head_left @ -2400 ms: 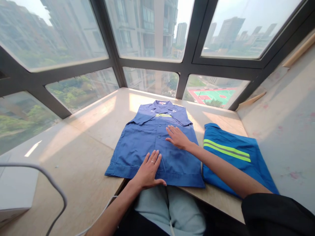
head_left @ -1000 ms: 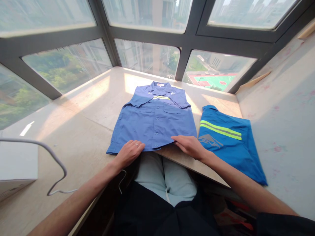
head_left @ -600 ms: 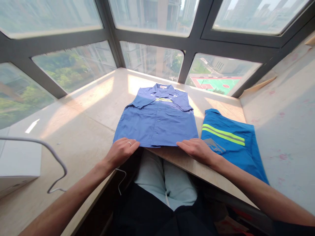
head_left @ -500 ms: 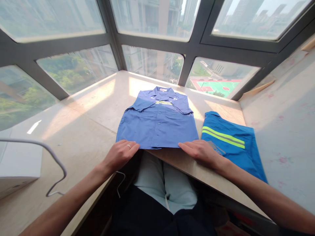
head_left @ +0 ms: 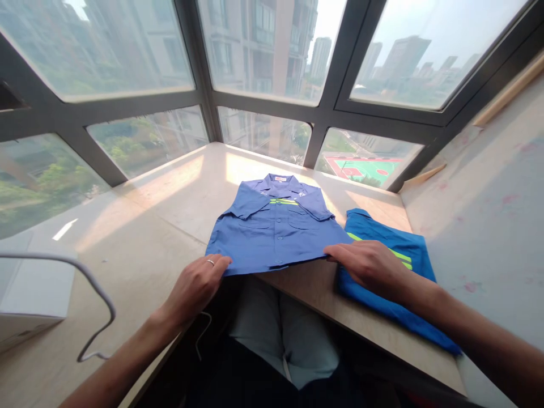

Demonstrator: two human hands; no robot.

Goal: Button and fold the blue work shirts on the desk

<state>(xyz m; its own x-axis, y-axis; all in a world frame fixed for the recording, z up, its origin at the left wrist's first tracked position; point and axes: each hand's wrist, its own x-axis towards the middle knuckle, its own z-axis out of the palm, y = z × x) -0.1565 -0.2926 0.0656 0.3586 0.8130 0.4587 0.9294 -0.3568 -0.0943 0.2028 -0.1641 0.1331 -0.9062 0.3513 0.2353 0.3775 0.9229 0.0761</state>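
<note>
A blue short-sleeved work shirt (head_left: 272,235) lies front up on the wooden ledge, collar toward the windows, sleeves folded in over the chest. Buttons run down its middle and a yellow-green reflective stripe crosses the chest. My left hand (head_left: 204,277), with a ring on one finger, pinches the left corner of the bottom hem. At the hem's right corner my right hand (head_left: 365,263) grips the cloth, lifted a little off the ledge. Beneath and beyond my right forearm rests a folded brighter blue garment (head_left: 374,226) with yellow-green stripes, partly covered by that arm.
The wooden ledge (head_left: 148,226) runs up to grey-framed windows (head_left: 263,133). On the left stand a white box (head_left: 38,289) and a bent grey cable (head_left: 96,283). A papered wall (head_left: 476,226) borders the right side. My legs (head_left: 280,323) are below the front edge.
My right hand has moved right and raised its hem corner, so the hem now slants. My left hand has shifted slightly left. The view has tilted up a little.
</note>
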